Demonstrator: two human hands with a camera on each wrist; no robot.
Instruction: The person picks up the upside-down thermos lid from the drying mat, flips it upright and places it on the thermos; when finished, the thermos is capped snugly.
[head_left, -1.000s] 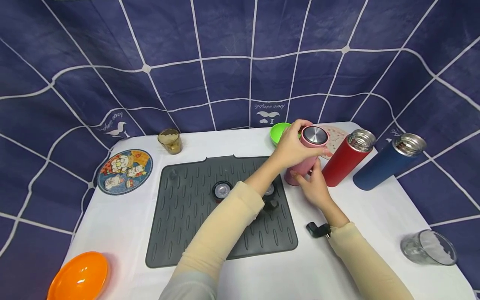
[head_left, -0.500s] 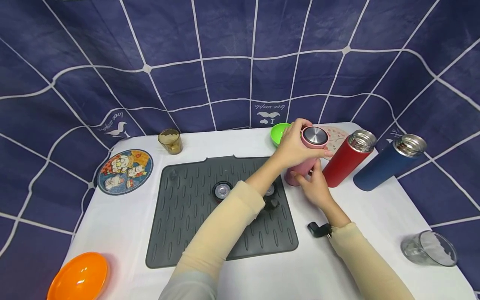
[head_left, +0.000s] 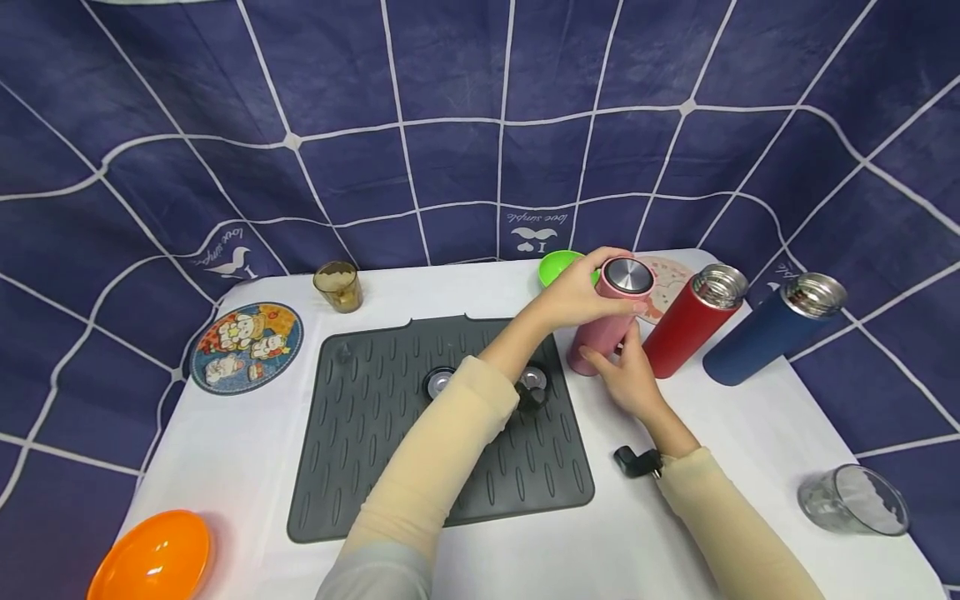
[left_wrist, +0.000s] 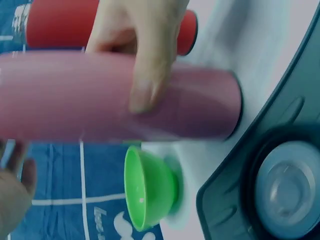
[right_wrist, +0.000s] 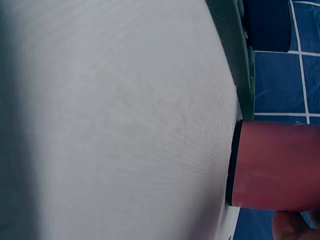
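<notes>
Little has changed: right of centre in the head view, the left hand (head_left: 579, 293) grips the pink bottle (head_left: 597, 335) near its top, the right hand (head_left: 630, 382) lower down. Its lid (head_left: 628, 275) remains on, so no progress shows; slight twisting is hard to judge.

The red bottle (head_left: 686, 333) stands close right of the pink bottle (head_left: 598, 340), while the near tabletop (head_left: 558, 554) leaves room to pass.

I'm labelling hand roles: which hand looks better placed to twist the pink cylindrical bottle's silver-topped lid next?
Probably the left hand: it grips the pink bottle near its silver-topped lid, while the right hand holds it lower down.
</notes>
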